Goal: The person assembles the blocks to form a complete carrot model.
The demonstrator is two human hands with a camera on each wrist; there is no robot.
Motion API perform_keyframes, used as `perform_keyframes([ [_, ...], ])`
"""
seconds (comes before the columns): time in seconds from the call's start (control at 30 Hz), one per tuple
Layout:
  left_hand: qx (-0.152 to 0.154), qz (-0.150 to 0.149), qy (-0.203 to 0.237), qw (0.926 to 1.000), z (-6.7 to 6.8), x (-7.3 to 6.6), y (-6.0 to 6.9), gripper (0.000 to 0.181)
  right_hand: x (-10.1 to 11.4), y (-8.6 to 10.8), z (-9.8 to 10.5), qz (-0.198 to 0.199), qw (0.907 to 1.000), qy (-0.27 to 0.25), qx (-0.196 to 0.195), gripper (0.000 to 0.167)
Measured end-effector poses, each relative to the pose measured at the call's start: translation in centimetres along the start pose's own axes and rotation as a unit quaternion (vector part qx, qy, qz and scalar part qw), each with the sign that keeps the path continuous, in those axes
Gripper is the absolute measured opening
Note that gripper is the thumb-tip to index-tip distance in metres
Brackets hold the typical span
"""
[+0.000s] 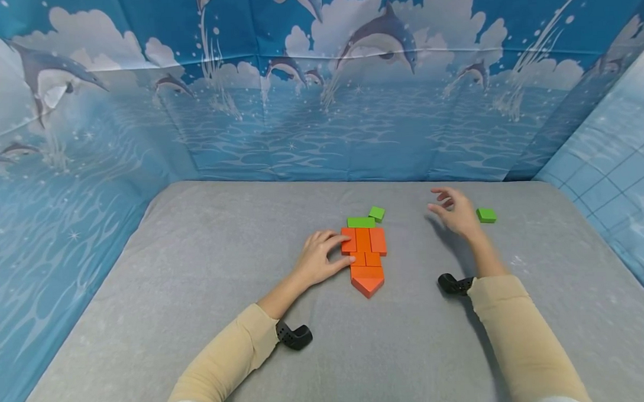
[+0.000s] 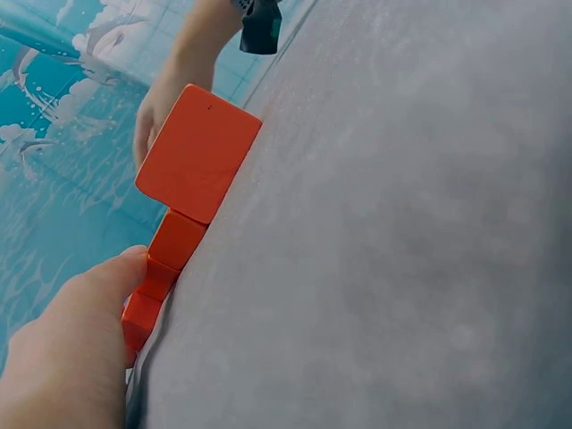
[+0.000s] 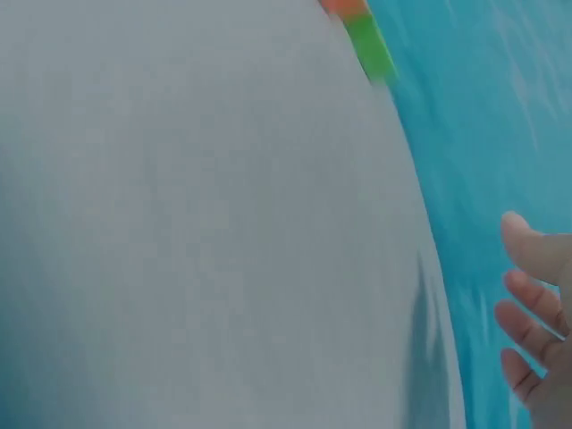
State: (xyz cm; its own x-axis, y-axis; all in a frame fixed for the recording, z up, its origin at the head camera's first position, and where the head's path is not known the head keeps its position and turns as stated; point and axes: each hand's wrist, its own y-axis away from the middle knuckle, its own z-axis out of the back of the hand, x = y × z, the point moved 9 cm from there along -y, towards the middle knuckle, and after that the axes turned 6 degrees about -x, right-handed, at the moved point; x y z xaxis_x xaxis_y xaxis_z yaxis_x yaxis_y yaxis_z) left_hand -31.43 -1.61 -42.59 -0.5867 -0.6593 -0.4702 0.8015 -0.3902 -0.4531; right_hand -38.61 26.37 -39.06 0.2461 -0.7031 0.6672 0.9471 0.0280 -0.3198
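My left hand [image 1: 320, 257] reaches in from the left with its fingertips at the left side of a flat arrangement of orange blocks [image 1: 363, 241]. The index finger lies at the upper left block, and the thumb rests against the smaller blocks below. A pointed orange block [image 1: 367, 280] forms the near end. At the far end lies a green rectangular block [image 1: 361, 222], with a tilted small green block [image 1: 376, 214] at its right corner. My right hand [image 1: 456, 211] hovers over the table with fingers loosely bent and nothing between them, a little left of a loose green block [image 1: 486, 215].
A grey cloth [image 1: 248, 215] covers the table. Blue curtains with dolphins [image 1: 380, 39] stand behind and at both sides. Black wrist devices [image 1: 295, 336] are worn at both cuffs.
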Motion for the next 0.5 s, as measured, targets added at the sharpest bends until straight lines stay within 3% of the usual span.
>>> perform_keyframes([
  [0.17, 0.000, 0.002, 0.002, 1.0000, 0.1, 0.0, 0.0, 0.048, -3.2, 1.0, 4.1, -0.029, 0.9956, 0.039, -0.080, 0.037],
  [0.3, 0.004, 0.004, 0.001, 1.0000, 0.1, 0.0, 0.0, 0.049, -5.8, 2.1, 6.1, -0.057, 0.9882, 0.069, -0.124, 0.036],
  [0.5, 0.009, 0.005, -0.001, 0.9999, 0.0, 0.1, 0.0, 0.049, -8.5, 3.4, 6.6, -0.122, 0.9811, 0.111, -0.101, 0.046],
])
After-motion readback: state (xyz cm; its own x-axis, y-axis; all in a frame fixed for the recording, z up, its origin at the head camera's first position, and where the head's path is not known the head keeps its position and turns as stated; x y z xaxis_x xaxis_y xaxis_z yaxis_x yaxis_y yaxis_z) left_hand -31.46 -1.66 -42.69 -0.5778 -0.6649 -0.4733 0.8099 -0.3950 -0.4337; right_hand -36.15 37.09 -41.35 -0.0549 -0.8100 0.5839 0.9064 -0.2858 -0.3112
